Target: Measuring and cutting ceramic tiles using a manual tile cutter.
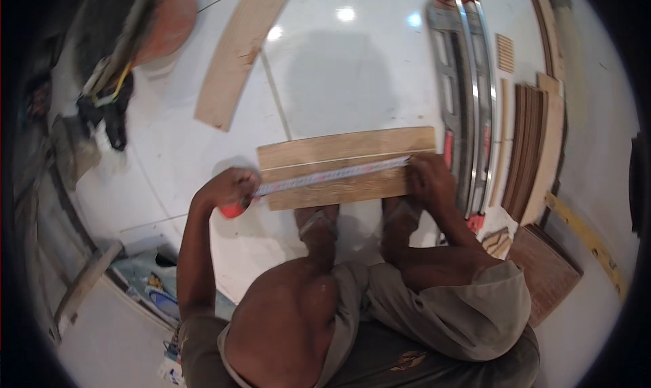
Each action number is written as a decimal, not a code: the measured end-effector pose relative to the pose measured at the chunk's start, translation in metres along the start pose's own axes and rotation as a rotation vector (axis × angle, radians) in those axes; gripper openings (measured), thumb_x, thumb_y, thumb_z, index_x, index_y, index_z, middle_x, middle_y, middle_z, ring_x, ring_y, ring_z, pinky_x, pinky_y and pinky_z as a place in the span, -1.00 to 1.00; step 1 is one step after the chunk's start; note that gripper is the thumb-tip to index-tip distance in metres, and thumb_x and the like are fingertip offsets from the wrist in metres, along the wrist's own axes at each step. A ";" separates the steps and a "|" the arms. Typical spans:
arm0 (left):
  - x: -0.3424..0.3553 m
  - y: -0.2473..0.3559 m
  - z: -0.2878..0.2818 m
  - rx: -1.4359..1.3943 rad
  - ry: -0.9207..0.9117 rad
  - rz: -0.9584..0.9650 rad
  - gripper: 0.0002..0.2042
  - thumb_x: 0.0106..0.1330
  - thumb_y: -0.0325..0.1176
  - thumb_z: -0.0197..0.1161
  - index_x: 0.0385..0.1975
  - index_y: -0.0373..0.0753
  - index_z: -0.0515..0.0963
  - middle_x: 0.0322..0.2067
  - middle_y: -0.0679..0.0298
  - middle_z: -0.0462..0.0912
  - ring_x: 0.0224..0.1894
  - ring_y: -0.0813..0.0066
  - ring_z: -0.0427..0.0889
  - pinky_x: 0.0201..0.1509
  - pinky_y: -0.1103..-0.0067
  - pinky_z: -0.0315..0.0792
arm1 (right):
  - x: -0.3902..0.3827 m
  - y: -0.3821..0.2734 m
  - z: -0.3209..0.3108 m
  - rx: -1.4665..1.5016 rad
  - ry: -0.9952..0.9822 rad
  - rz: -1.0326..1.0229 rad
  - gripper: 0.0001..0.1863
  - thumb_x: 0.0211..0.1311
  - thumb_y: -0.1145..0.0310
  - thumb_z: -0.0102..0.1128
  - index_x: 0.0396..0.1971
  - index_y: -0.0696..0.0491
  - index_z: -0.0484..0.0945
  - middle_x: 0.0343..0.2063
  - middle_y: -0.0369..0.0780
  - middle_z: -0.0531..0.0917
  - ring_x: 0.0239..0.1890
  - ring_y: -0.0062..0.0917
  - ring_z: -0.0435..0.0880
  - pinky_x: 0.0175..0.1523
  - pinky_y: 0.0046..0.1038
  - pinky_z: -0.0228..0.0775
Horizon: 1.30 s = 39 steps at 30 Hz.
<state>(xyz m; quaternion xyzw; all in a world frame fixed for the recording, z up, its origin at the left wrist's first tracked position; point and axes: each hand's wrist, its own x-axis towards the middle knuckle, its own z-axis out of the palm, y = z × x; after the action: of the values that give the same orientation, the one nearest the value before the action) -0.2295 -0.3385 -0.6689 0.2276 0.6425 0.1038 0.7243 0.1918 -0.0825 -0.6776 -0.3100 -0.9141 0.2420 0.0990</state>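
Observation:
A wood-look tile plank (350,191) lies crosswise on the floor in front of my feet, with a thin pale line running along its length. Stretched over it is the white blade of a tape measure (305,182). My left hand (239,182) is closed round the tape's red case, just off the plank's left end. At the right end, my right hand (430,179) pinches the blade's tip against the plank; its fingertips are partly hidden.
A manual tile cutter (468,103) with metal rails stands to the right. Beyond it are stacked brown planks (525,151). Another loose plank (242,56) lies farther off at the left, near an orange bucket (169,25). A yellow level-like bar (588,242) is at the right.

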 end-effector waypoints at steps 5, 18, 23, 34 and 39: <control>0.012 0.032 -0.019 0.154 0.214 0.025 -0.85 0.40 -0.39 0.16 -0.35 -0.33 0.60 -0.46 0.26 0.71 -0.44 0.54 0.66 -0.28 0.51 0.56 | 0.032 0.016 0.016 -0.094 0.060 0.000 -0.75 0.12 0.48 0.38 -0.16 0.01 0.66 -0.19 -0.19 0.71 -0.13 -0.24 0.69 -0.08 -0.22 0.60; 0.032 0.030 -0.037 0.061 0.272 0.017 -0.88 0.30 -0.44 0.24 -0.32 -0.35 0.66 -0.43 0.24 0.75 -0.41 0.53 0.69 -0.21 0.51 0.57 | 0.045 0.009 0.024 -0.106 0.098 0.069 -0.83 0.21 0.48 0.35 -0.19 0.06 0.65 -0.19 -0.16 0.72 -0.11 -0.22 0.70 0.00 -0.23 0.59; 0.038 0.024 -0.038 0.040 0.280 0.035 -0.88 0.23 -0.45 0.26 -0.36 -0.38 0.66 -0.46 0.23 0.75 -0.43 0.51 0.69 -0.22 0.50 0.57 | 0.048 0.005 0.022 -0.131 0.136 0.034 -0.82 0.18 0.48 0.37 -0.21 0.03 0.66 -0.23 -0.19 0.71 -0.18 -0.26 0.69 -0.10 -0.25 0.62; 0.032 0.035 -0.023 0.330 0.498 -0.074 -0.85 0.19 -0.36 0.28 -0.35 -0.28 0.71 -0.47 0.17 0.75 -0.42 0.40 0.74 -0.21 0.44 0.58 | 0.046 -0.004 0.020 -0.098 0.072 0.110 -0.79 0.19 0.48 0.34 -0.15 0.07 0.67 -0.15 -0.14 0.71 -0.08 -0.21 0.69 0.04 -0.23 0.58; 0.022 0.051 -0.017 0.549 0.576 -0.103 -0.84 0.20 -0.27 0.23 -0.34 -0.12 0.72 -0.39 0.20 0.75 -0.31 0.20 0.75 -0.14 0.31 0.58 | 0.047 -0.007 0.020 -0.129 0.109 0.069 -0.80 0.18 0.47 0.35 -0.17 0.05 0.67 -0.18 -0.19 0.70 -0.12 -0.26 0.69 -0.06 -0.25 0.61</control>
<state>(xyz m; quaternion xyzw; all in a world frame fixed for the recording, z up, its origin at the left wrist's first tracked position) -0.2354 -0.2803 -0.6661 0.3417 0.8336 -0.0488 0.4313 0.1446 -0.0664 -0.6901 -0.3598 -0.9098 0.1688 0.1200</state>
